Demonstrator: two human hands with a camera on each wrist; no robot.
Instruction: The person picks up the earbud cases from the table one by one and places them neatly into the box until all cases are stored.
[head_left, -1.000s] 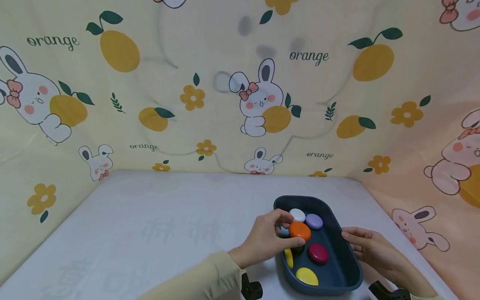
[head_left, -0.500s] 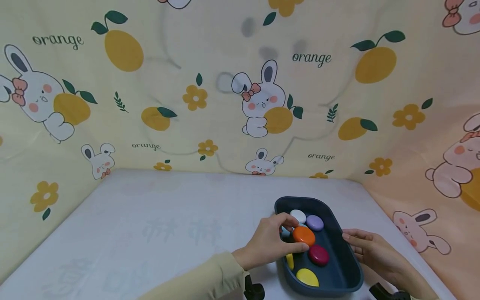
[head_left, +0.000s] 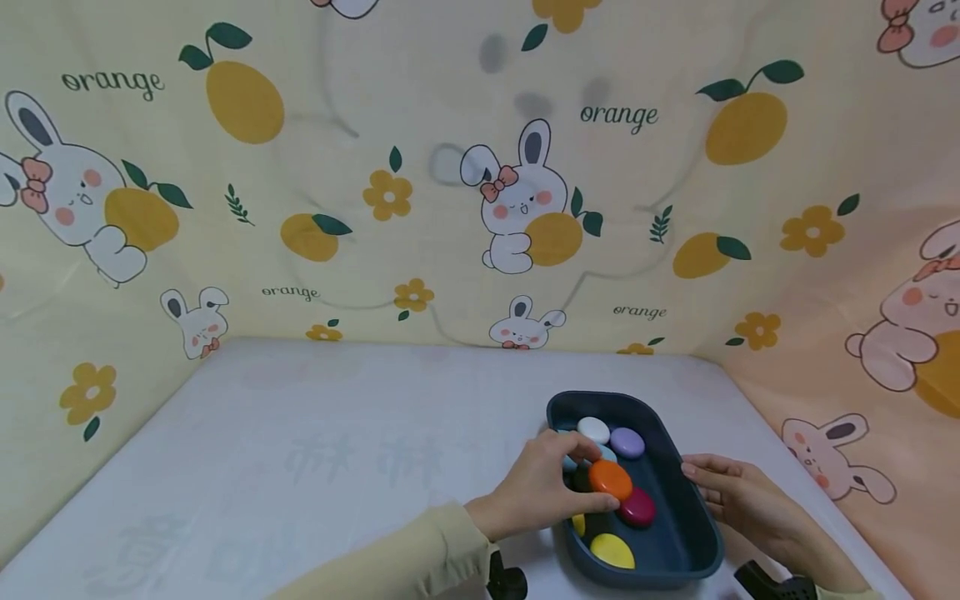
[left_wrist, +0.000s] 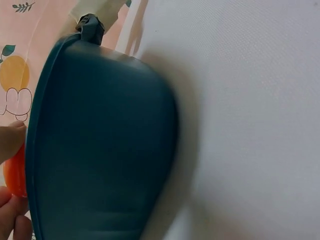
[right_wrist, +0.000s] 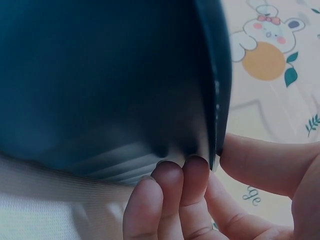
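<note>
In the head view, my left hand (head_left: 528, 490) pinches an orange rounded disc (head_left: 611, 481) between thumb and fingers, inside a dark blue tray (head_left: 681, 527). The disc overlaps a dark red disc (head_left: 639, 508). A sliver of that orange disc (left_wrist: 16, 175) also shows past the tray's rim in the left wrist view. My right hand (head_left: 757, 504) holds the tray's right side. Its thumb (right_wrist: 265, 165) is at the rim, and its fingertips (right_wrist: 170, 175) press against the outer wall.
Also in the tray lie a white disc (head_left: 593, 430), a purple disc (head_left: 627, 442), light blue pieces (head_left: 567, 461) partly behind my left hand, and a yellow disc (head_left: 613, 552). The tray stands on a white table (head_left: 315, 442) before a printed cloth backdrop (head_left: 420, 100).
My left hand has moved the orange disc a little right and nearer, from the left side of the tray to over the dark red disc. My right hand stays at the tray's side.
</note>
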